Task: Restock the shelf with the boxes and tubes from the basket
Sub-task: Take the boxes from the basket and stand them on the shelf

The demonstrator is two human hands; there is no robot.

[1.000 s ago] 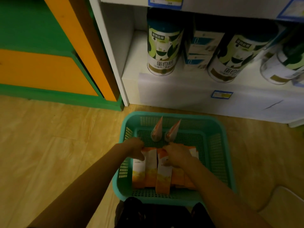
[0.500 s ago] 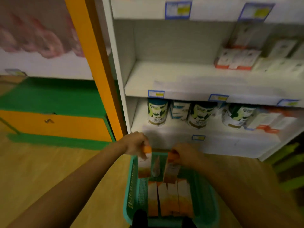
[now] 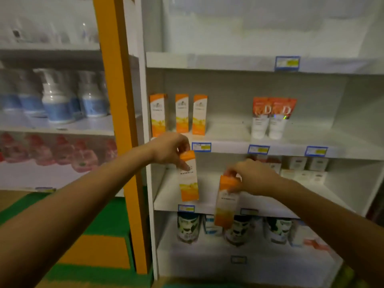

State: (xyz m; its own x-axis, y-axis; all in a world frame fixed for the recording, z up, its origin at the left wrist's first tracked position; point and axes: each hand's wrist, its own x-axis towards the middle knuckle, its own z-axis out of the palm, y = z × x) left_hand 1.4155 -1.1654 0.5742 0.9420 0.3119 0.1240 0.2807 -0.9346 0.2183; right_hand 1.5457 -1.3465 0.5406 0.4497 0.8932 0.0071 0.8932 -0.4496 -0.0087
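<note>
My left hand (image 3: 169,149) grips the top of a tall orange-and-white box (image 3: 188,180), which hangs upright in front of the white shelf unit. To its right, my right hand (image 3: 252,177) holds a second such box (image 3: 225,204) by its top, slightly tilted and lower. Both boxes are in the air below the shelf board (image 3: 228,147) where three matching orange boxes (image 3: 179,114) stand in a row at the left. Two white tubes with red tops (image 3: 270,119) stand further right on that board. The basket is out of view.
An orange post (image 3: 118,121) borders the shelf unit on the left. The board below (image 3: 166,202) has small white boxes (image 3: 305,169) at its back right. Round tins (image 3: 188,227) fill the lowest shelf. White and blue bottles (image 3: 56,100) stand on the neighbouring shelves at left.
Both hands took a box each out of the basket and rose to the shelf. My view lifted from the floor, and the basket left the frame.
</note>
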